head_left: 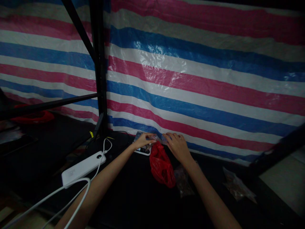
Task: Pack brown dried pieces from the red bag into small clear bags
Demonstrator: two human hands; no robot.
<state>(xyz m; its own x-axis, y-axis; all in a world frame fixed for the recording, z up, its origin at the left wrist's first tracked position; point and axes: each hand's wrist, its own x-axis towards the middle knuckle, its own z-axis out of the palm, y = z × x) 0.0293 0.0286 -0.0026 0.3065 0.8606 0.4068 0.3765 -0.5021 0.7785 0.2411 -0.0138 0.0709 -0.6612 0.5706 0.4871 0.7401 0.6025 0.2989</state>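
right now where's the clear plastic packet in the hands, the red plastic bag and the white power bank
clear plastic packet (157, 137): head view, on its visible middle
red plastic bag (161, 167): head view, on the bag's middle
white power bank (82, 168): head view, on its top face

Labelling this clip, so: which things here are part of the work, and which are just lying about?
In hand: left hand, right hand, clear plastic packet between them, white-edged flat item below.
Lying about: red plastic bag, clear bag of something brown, a second such bag, white power bank, striped tarpaulin.
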